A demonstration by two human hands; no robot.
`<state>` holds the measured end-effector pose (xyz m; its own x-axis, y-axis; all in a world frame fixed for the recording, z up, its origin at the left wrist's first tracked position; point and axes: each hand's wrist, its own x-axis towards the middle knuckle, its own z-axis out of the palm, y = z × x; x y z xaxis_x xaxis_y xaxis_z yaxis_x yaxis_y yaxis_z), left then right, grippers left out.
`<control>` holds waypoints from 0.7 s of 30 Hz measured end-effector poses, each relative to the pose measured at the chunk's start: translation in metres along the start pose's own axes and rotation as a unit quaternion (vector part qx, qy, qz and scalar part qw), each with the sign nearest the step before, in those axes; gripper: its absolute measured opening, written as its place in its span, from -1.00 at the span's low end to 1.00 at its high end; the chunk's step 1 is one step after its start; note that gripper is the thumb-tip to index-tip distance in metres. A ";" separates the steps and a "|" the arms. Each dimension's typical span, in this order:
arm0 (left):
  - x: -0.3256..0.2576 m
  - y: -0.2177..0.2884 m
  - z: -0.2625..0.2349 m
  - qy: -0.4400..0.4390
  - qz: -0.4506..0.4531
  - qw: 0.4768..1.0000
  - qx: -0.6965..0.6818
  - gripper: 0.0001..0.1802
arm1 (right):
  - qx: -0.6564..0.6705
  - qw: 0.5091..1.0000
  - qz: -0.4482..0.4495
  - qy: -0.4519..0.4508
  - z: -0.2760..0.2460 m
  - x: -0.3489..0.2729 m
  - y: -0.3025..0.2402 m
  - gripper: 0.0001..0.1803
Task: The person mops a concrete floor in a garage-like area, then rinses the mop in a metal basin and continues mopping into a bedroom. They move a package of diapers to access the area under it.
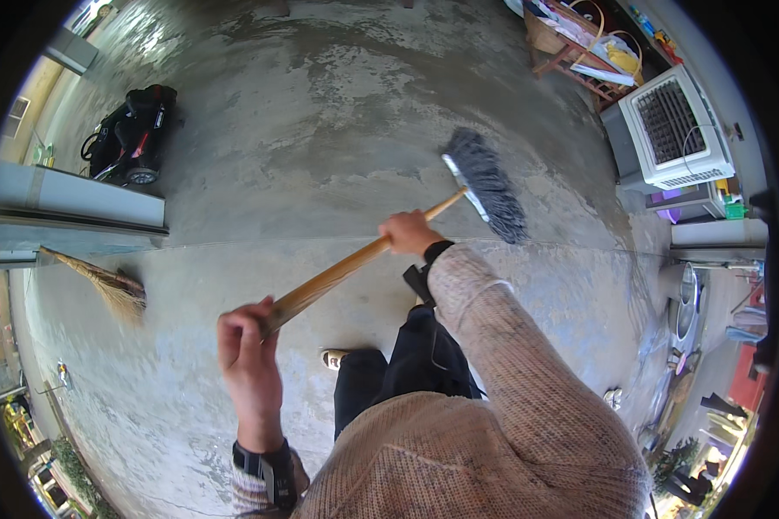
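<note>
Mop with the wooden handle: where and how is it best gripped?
Probably by the wooden handle, coming from the body side: left hand at the near end, right hand farther down. It is long, straight and slim and slants toward the body, leaving room for two spaced grips; the loose grey strands at the far end look too floppy.

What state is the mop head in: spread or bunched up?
Spread: the mop head has its grey strands laid out in a long band beside the white bar. Wet or dry: cannot tell.
</note>
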<state>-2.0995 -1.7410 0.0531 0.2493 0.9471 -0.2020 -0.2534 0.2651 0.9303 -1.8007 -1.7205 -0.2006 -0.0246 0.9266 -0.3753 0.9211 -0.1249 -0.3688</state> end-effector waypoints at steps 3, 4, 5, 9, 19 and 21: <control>-0.042 0.029 -0.107 0.133 0.014 0.990 0.039 -0.95 | 0.006 0.996 -0.086 0.025 0.052 0.048 -0.129 -0.81; -0.061 0.037 -0.145 0.169 0.024 0.984 0.046 -0.93 | 0.018 0.992 -0.122 0.020 0.070 0.059 -0.174 -0.82; -0.083 0.044 -0.181 0.202 0.029 0.977 0.060 -0.91 | 0.037 0.987 -0.154 0.005 0.089 0.068 -0.218 -0.82; -0.179 0.058 -0.291 0.364 -0.036 0.913 0.181 -0.81 | 0.016 0.962 -0.263 -0.075 0.161 0.073 -0.383 -0.84; -0.277 0.002 -0.335 0.179 -0.415 0.801 0.393 -0.59 | -0.298 0.819 -0.434 -0.230 0.249 0.037 -0.497 -0.83; -0.256 -0.026 -0.337 0.187 -0.383 0.815 0.392 -0.66 | -0.325 0.820 -0.420 -0.213 0.248 0.061 -0.488 -0.82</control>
<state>-2.4717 -1.9296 -0.0220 -0.2854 0.5852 -0.7590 0.5540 0.7470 0.3676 -2.3481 -1.6911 -0.2548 -0.7630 0.3627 -0.5350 0.5183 0.8379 -0.1711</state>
